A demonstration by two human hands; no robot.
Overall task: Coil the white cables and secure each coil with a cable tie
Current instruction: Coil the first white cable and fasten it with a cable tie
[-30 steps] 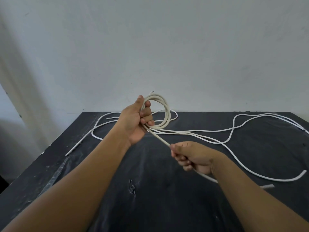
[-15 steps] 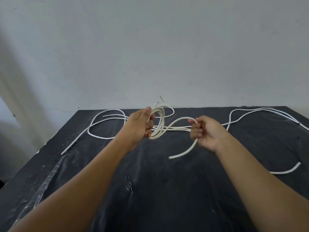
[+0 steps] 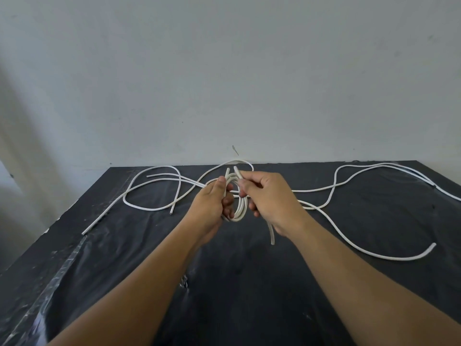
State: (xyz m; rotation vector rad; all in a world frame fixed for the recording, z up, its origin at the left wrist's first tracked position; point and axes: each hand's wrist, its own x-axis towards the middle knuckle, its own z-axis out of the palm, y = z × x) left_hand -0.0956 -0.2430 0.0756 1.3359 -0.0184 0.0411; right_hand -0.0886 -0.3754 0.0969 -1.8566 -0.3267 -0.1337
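A small coil of white cable (image 3: 240,208) is held upright above the middle of the black table (image 3: 249,283). My left hand (image 3: 212,203) grips the coil's left side. My right hand (image 3: 269,196) pinches the same cable close to the coil; its free end (image 3: 272,233) hangs down below that hand. Other white cables lie loose on the table: one loops at the far left (image 3: 149,193), another snakes across the right side (image 3: 374,236). No cable tie shows.
A grey wall (image 3: 224,83) rises right behind the table's far edge. The table's left edge (image 3: 62,233) runs diagonally, with crinkled plastic film along it. A small tear in the table cover (image 3: 184,283) sits between my forearms.
My right hand has swung from the lower right up to the coil, laying the last length of cable onto it. The coil now hangs lower and the tail is short.
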